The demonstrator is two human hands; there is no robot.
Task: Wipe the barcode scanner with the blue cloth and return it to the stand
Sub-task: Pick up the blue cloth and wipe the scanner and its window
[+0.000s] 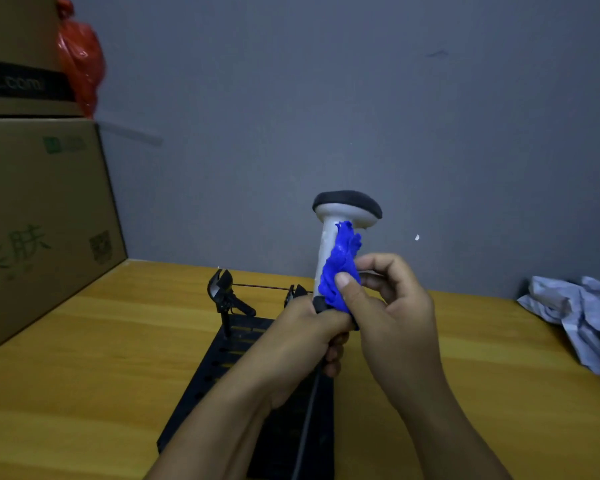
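I hold the barcode scanner (340,211) upright above the table, its grey handle rising to a white head with a black cap. My left hand (305,336) grips the bottom of the handle, and the grey cable hangs down from there. My right hand (392,303) presses the bunched blue cloth (340,271) against the right side of the handle, thumb on the cloth. The black stand (229,355), a perforated base with two upright clamp arms, lies on the table just below and left of my hands.
Stacked cardboard boxes (39,209) line the left edge of the wooden table (94,358), with a red plastic bag (80,64) behind them. A crumpled pale blue-grey cloth (579,317) lies at the right edge. A grey wall stands close behind.
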